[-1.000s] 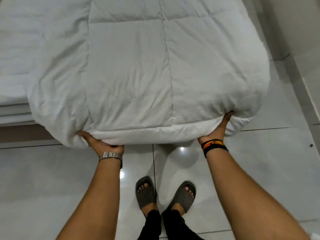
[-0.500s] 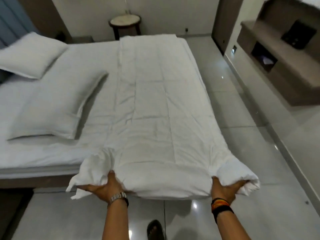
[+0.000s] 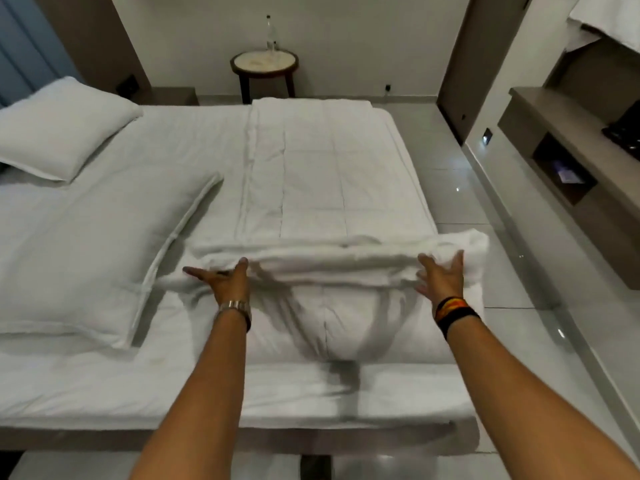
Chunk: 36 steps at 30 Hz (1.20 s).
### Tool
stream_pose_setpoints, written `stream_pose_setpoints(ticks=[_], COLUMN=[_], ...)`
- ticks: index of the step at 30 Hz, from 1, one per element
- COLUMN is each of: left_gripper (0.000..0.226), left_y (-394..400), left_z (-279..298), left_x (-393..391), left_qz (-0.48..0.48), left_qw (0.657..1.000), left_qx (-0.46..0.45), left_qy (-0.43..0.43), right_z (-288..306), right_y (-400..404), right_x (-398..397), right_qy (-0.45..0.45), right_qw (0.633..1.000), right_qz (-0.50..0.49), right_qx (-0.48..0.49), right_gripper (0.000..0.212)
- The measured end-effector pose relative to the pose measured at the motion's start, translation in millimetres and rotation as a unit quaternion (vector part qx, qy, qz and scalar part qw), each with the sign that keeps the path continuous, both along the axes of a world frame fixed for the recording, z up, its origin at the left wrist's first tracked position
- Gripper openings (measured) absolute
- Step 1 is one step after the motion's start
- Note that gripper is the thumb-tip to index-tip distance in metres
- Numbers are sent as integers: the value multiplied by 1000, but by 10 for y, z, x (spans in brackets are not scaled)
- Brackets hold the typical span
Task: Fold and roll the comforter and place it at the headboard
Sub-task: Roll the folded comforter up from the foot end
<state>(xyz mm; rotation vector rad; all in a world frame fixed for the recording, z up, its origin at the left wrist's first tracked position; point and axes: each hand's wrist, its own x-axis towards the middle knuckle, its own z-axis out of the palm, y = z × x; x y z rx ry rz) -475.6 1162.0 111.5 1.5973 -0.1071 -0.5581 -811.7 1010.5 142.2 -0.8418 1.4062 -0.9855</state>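
The white comforter [image 3: 325, 188] lies folded in a long strip down the right side of the bed. Its near end is turned over onto itself into a thick first roll [image 3: 332, 268] across the strip. My left hand [image 3: 225, 278], wearing a metal watch, presses on the roll's left end with fingers spread. My right hand [image 3: 441, 277], with dark and orange wristbands, rests flat on the roll's right end, fingers apart. Neither hand clasps the fabric. The headboard is at the left, out of clear view.
Two white pillows lie on the bed's left part: one large pillow [image 3: 93, 258] near me, another [image 3: 59, 129] farther back. A round side table [image 3: 265, 62] with a bottle stands beyond the bed. Tiled floor [image 3: 460, 188] and a wall shelf unit [image 3: 568, 157] run along the right.
The comforter's near end hung off the bed edge in both hands. It has been lifted and flipped forward onto the strip, and both hands now lie open on the roll.
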Motion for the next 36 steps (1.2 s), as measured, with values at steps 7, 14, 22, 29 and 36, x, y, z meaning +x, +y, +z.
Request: stream_pose_setpoints(ticks=[7, 14, 22, 29, 36], left_gripper=[103, 147, 134, 119, 111], left_y=[102, 135, -93, 602, 1722], left_z=[-1090, -1525, -1786, -1412, -844], left_x=[-8, -320, -78, -358, -861], left_qz=[-49, 126, 185, 174, 192], left_qw=[953, 922, 963, 969, 970], left_qx=[298, 297, 118, 115, 90], left_qy=[-9, 213, 157, 131, 117], right_z=[-1172, -1709, -1931, -1590, -1212], right_y=[370, 214, -161, 508, 1652], right_x=[-139, 107, 250, -86, -511], right_qy=[266, 179, 163, 118, 93], right_qw=[948, 945, 949, 967, 975], right_qz=[-79, -189, -203, -181, -160], right_qx=[157, 200, 180, 137, 121], right_gripper=[97, 145, 139, 124, 125])
